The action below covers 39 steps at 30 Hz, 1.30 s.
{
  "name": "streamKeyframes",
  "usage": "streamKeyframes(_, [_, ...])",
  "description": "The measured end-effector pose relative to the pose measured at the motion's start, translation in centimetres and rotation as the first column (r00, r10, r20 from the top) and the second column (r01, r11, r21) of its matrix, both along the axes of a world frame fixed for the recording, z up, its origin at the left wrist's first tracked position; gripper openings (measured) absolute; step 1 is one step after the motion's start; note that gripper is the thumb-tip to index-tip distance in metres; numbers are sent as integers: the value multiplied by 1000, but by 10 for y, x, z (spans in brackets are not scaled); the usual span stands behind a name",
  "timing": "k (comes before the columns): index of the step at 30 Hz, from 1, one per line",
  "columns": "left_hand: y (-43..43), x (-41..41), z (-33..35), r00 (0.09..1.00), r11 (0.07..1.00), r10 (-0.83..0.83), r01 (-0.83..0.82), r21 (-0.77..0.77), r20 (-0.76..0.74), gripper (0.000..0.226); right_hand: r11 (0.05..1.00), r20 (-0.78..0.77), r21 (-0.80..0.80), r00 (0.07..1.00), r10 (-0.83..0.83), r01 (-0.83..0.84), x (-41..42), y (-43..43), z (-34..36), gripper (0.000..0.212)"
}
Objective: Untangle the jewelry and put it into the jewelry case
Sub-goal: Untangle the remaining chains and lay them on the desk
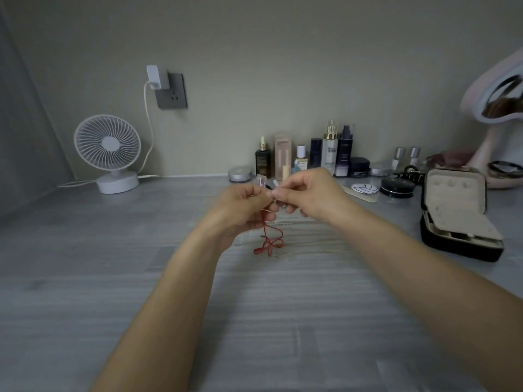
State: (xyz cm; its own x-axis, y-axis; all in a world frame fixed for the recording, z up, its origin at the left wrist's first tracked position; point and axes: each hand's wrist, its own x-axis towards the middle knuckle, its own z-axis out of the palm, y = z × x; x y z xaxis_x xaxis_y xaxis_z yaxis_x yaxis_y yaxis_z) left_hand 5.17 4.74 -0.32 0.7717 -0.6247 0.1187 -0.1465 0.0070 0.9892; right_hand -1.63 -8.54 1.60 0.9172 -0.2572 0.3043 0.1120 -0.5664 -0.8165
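Observation:
Both hands are raised together above the middle of the grey table. My left hand [243, 206] and my right hand [307, 195] pinch a tangle of jewelry between their fingertips. A red cord [268, 239] hangs from the pinch and ends in loops just above the table. A thin silvery chain [294, 222] runs sideways under my right hand; blur hides where it ends. The black jewelry case [455, 219] stands open at the right, its beige lining and compartments showing, well apart from both hands.
A white desk fan [109, 154] stands at the back left, its cable running to a wall socket [171, 91]. Several cosmetic bottles and jars [325, 154] line the back wall. A pink mirror [501, 108] and a hair claw [409, 172] sit at the far right.

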Motion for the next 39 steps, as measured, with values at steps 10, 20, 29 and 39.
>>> streamKeyframes(10, [2, 1, -2, 991, 989, -100, 109, 100, -91, 23, 983, -35, -2, 982, -185, 185, -46, -57, 10, 12])
streamKeyframes(20, [11, 5, -5, 985, 767, -136, 40, 641, 102, 17, 937, -207, -135, 915, -345, 323, -104, -132, -49, 5])
streamKeyframes(29, [15, 1, -3, 922, 525, -386, 184, 831, 40, 8, 897, -351, -418, 885, -305, 144, -114, -142, -64, 11])
streamKeyframes(39, [-1, -3, -10, 861, 623, -321, -122, 773, 394, 12, 818, -227, -563, 931, -287, 115, -83, -114, -56, 10])
